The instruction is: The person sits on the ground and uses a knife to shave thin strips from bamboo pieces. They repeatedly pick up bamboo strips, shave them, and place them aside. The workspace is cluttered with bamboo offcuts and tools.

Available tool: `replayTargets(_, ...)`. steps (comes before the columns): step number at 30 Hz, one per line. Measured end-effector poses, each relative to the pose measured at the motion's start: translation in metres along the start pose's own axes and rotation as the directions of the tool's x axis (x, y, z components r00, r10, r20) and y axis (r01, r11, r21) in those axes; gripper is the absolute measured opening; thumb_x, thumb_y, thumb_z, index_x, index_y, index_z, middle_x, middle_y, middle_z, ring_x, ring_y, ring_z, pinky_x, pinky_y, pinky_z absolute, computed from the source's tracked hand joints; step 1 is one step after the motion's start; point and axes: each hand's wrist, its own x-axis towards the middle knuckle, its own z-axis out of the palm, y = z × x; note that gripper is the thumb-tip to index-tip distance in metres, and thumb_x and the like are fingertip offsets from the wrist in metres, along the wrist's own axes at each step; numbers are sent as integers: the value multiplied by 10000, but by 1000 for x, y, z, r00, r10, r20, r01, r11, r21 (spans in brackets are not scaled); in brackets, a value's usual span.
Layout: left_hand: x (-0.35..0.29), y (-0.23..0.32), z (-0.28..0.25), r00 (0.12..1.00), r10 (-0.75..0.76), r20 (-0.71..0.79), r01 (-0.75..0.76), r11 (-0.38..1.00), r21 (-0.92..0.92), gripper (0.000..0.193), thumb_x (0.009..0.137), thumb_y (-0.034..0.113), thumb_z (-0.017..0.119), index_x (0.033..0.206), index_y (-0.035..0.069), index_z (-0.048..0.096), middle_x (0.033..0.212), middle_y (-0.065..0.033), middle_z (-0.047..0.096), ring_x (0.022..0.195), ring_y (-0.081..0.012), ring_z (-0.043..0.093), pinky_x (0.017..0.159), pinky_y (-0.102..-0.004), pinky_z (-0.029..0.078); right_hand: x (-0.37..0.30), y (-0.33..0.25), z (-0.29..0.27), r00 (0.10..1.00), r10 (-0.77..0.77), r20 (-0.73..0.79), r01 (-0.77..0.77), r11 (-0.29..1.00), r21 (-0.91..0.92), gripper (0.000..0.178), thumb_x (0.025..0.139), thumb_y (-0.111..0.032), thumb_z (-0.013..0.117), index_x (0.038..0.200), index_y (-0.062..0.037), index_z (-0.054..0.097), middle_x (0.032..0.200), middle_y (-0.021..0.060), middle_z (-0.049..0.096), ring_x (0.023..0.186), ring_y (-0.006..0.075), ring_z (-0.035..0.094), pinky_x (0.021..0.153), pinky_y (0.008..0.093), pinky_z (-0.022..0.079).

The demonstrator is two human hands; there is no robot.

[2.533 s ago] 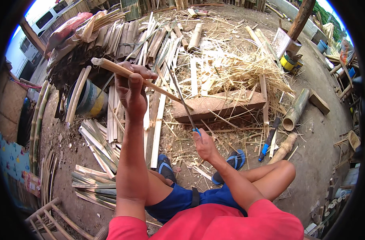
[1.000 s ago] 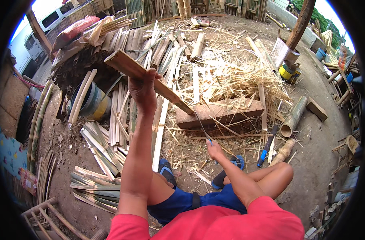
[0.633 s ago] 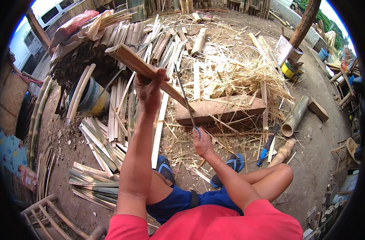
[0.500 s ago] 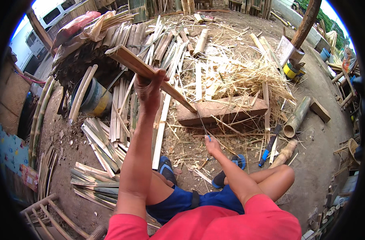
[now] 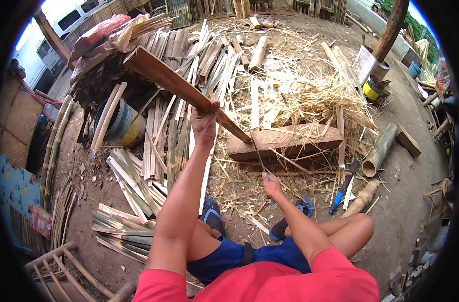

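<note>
My left hand (image 5: 205, 127) is closed round a split bamboo slat (image 5: 164, 75), held aslant with its upper end out to the far left. The slat's lower end comes down at the left end of a thick wooden block (image 5: 290, 141) on the ground. My right hand (image 5: 272, 186) grips the blue handle of a long, thin knife (image 5: 257, 152). The blade points away from me, its upper part beside the slat's lower end; whether they touch I cannot tell.
Pale shavings (image 5: 300, 100) heap behind the block. Split bamboo strips (image 5: 133, 186) lie at left near a bucket (image 5: 119, 123). To the right are a bamboo tube (image 5: 379, 151) and a black and blue long tool (image 5: 343, 187). A wooden post (image 5: 392, 30) stands far right.
My left hand has shifted right and a little nearer, and the slat has turned to show its broad face. The knife stays near the slat's lower end.
</note>
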Motion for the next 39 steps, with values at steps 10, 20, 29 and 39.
replayTargets(10, 38, 52, -97, 971, 29, -237, 46, 951, 304, 375, 896, 214, 761, 1141, 23, 552, 942, -72, 654, 878, -169, 590, 841, -310, 470, -50, -3, 3, 960, -260, 102, 259, 966, 21, 516, 995, -500, 462, 930, -6, 597, 889, 267, 642, 889, 455, 618, 777, 488, 468)
replayTargets(20, -161, -1, -293, 555, -11, -832, 542, 763, 352, 568, 753, 266, 700, 1183, -37, 485, 1026, -197, 626, 941, -327, 612, 873, -410, 483, -64, -100, 80, 817, -360, 450, 413, 910, -23, 490, 998, -493, 503, 948, -15, 600, 831, 245, 631, 769, 395, 604, 737, 461, 473)
replayTargets(29, -336, 9, -410, 78, 98, -992, 864, 490, 116, 566, 712, 221, 714, 1149, -52, 477, 1077, -293, 625, 1030, -449, 625, 916, -478, 495, -74, -145, 132, 649, -373, 663, 549, 833, -68, 495, 967, -516, 563, 1012, -30, 646, 810, 197, 659, 715, 305, 616, 690, 422, 485)
replayTargets(39, -401, 99, -520, -146, 228, -963, 950, 303, -72, 872, 777, 264, 699, 1469, -72, 288, 1483, -292, 370, 1382, -402, 379, 1136, -448, 329, -63, -151, 162, 568, -415, 711, 575, 818, 18, 506, 965, -506, 578, 1011, -7, 646, 760, 167, 631, 671, 232, 559, 660, 389, 474)
